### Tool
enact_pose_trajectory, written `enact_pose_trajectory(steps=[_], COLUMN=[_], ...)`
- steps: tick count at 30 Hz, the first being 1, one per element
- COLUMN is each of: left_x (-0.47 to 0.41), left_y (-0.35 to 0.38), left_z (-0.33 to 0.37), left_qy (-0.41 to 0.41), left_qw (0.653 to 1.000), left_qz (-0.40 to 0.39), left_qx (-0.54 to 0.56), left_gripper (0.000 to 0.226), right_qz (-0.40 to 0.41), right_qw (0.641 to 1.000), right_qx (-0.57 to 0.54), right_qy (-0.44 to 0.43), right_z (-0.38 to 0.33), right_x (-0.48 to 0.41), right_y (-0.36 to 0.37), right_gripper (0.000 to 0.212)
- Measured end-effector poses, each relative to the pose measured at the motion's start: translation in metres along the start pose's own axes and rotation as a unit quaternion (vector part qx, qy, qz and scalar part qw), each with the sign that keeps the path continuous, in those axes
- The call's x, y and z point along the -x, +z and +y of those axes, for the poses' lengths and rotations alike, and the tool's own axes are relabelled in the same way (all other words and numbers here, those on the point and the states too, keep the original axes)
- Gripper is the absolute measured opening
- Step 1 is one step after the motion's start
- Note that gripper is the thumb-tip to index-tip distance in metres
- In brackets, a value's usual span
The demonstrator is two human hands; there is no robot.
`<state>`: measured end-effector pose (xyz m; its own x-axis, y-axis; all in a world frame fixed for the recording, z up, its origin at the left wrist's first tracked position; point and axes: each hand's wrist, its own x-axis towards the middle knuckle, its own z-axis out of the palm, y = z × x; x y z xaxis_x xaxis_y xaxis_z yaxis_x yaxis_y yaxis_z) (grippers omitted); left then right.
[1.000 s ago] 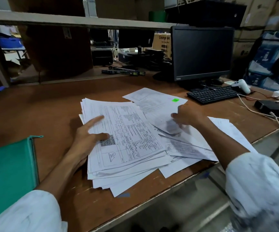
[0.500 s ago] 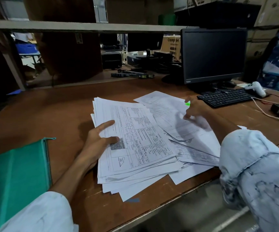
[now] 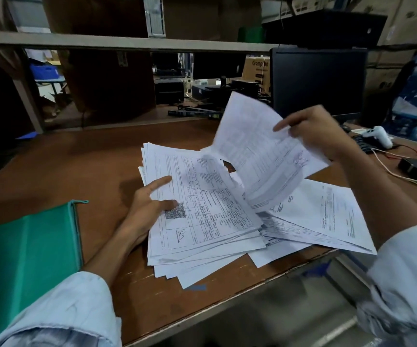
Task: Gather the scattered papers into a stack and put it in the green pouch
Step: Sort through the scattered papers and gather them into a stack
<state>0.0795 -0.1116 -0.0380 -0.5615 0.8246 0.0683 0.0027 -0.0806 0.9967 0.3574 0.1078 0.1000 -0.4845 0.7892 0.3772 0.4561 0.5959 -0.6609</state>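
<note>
R-hand grip (image 3: 320, 136) pinching sheets (image 3: 260, 156), now lifted off desk (image 3: 77, 166) — L hand (image 3: 147, 211) still flat on stack (image 3: 210, 216)

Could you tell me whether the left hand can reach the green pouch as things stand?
Probably yes: the green pouch lies close to the left hand, bare desk between them, though that hand presses the paper stack and must leave it first.

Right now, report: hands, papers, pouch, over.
Left hand pressing the stack; right hand pinching sheets in the air above it. Loose papers spread at right. Green pouch flat at left, untouched.
</note>
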Motion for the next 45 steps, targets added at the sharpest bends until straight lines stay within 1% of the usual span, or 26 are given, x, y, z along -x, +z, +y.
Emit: enact_pose_trajectory(steps=[2,5,7,9,10,13,14,16,18,19,21,22,26,27,29,31,32,34,35,36,37,38,39,40,43,45], left_x=[0.0,0.002,0.004,0.004,0.004,0.003,0.005,0.006,0.005,0.006,0.005,0.004,0.002,0.002,0.0,-0.003,-0.003,-0.003,-0.004,-0.006,-0.008,-0.009,-0.009,-0.009,-0.007,-0.006], left_y=[-0.001,-0.001,0.0,0.0,0.0,0.001,0.002,0.003,0.002,0.002,0.002,0.001,-0.002,-0.002,-0.002,-0.004,-0.003,-0.004,-0.004,-0.004,-0.005,-0.005,-0.006,-0.005,-0.005,-0.005], left_z=[0.0,0.001,0.003,0.001,0.001,0.004,0.005,0.006,0.006,0.007,0.006,0.004,-0.001,-0.002,-0.002,-0.005,-0.006,-0.006,-0.007,-0.007,-0.008,-0.009,-0.009,-0.008,-0.007,-0.008], left_qy=[0.001,0.013,0.017,0.021,0.023,0.026,0.025,0.014,0.008,-0.002,-0.021,-0.021,-0.008,0.006,0.041,0.061,0.063,0.056,0.049,0.043,0.037,0.032,0.027,0.024,0.02,0.022], left_qw=[1.0,1.0,0.999,0.997,0.997,0.998,0.998,0.998,0.998,0.998,0.999,0.999,1.0,1.0,0.999,0.997,0.997,0.998,0.998,0.998,0.997,0.996,0.996,0.997,0.999,0.998], left_qz=[0.002,0.001,0.0,-0.002,-0.002,0.029,0.049,0.064,0.043,0.03,0.018,0.019,0.017,0.018,0.025,0.015,0.005,-0.003,0.003,0.01,0.016,0.017,0.016,0.011,0.003,-0.001], left_qx=[-0.002,-0.028,-0.05,-0.072,-0.075,-0.047,-0.037,-0.001,0.051,0.064,0.045,0.016,-0.023,-0.021,-0.027,-0.041,-0.041,-0.037,-0.039,-0.049,-0.067,-0.078,-0.078,-0.069,-0.046,-0.057], left_gripper=[0.062,0.061,0.057,0.054,0.051,0.033,0.034,0.049,0.052,0.047,0.024,0.019,0.039,0.047,0.073,0.097,0.102,0.088,0.072,0.054,0.039,0.031,0.029,0.033,0.056,0.06], right_qz=[0.057,0.095,0.089,0.067,0.063,0.045,0.033,0.011,-0.01,-0.02,-0.035,-0.04,-0.036,-0.027,-0.035,-0.109,-0.167,-0.248,-0.253,-0.248,-0.237,-0.234,-0.233,-0.22,-0.204,-0.204], right_qw=[0.992,0.943,0.914,0.909,0.925,0.98,0.989,0.998,0.999,0.999,0.999,0.999,0.999,0.998,0.988,0.958,0.93,0.863,0.855,0.855,0.86,0.866,0.871,0.876,0.882,0.888], right_qx=[-0.108,-0.318,-0.393,-0.406,-0.368,-0.19,-0.141,-0.058,-0.029,-0.024,-0.009,0.0,0.018,0.052,0.138,0.253,0.32,0.44,0.453,0.456,0.452,0.441,0.429,0.422,0.417,0.403], right_qy=[0.015,0.04,0.052,0.07,0.066,0.028,0.009,-0.027,-0.025,-0.013,-0.003,-0.006,0.016,0.024,0.054,0.073,0.064,0.017,0.01,0.014,0.022,0.037,0.058,0.076,0.086,0.08], right_z=[-0.009,-0.017,-0.018,-0.015,-0.01,0.003,0.004,0.006,0.004,0.002,0.001,0.002,0.01,0.018,0.036,0.054,0.06,0.071,0.072,0.073,0.074,0.073,0.072,0.072,0.07,0.072], right_x=[0.005,0.011,0.017,0.023,0.025,0.034,0.039,0.044,0.049,0.052,0.056,0.056,0.037,0.024,0.005,-0.005,-0.005,0.001,0.001,0.002,0.004,0.007,0.012,0.017,0.033,0.033], right_y=[-0.011,-0.02,-0.004,0.024,0.04,0.089,0.103,0.127,0.142,0.147,0.155,0.157,0.149,0.145,0.133,0.124,0.121,0.12,0.12,0.119,0.117,0.116,0.114,0.111,0.098,0.086], right_gripper=[0.037,0.038,0.033,0.023,0.02,0.028,0.027,0.023,0.02,0.019,0.018,0.016,0.006,0.01,0.029,0.047,0.049,0.048,0.043,0.036,0.038,0.051,0.065,0.07,0.051,0.049])
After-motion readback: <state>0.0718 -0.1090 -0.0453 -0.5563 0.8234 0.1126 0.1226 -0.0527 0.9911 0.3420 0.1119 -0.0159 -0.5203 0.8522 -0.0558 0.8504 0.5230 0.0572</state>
